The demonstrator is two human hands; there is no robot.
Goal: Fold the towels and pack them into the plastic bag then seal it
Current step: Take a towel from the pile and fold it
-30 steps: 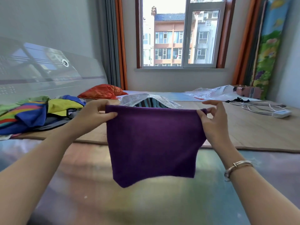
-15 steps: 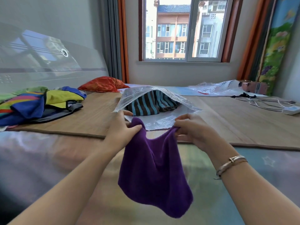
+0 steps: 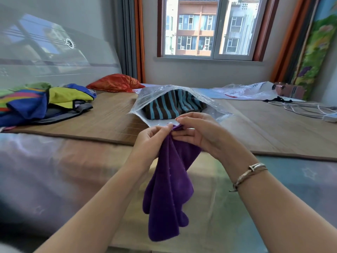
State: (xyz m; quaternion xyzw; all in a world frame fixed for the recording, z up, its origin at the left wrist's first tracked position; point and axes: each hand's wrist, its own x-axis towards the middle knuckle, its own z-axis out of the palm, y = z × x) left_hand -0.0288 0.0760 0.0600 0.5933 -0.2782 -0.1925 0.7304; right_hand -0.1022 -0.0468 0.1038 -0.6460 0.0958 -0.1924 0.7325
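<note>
left hand point(image 3: 151, 141) + right hand point(image 3: 198, 132) both pinching the purple towel point(image 3: 167, 189) top edge, touching | rest hangs loose | open plastic bag point(image 3: 175, 90) mouth just beyond, striped towel point(image 3: 169, 106) inside

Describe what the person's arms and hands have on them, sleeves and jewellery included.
Both forearms are bare, with no sleeves in view. The left hand shows no ring, watch or band. The right hand has thin silver-coloured metal bracelets round its wrist, one with a nail-like bent shape. No gloves or markings show.
</note>
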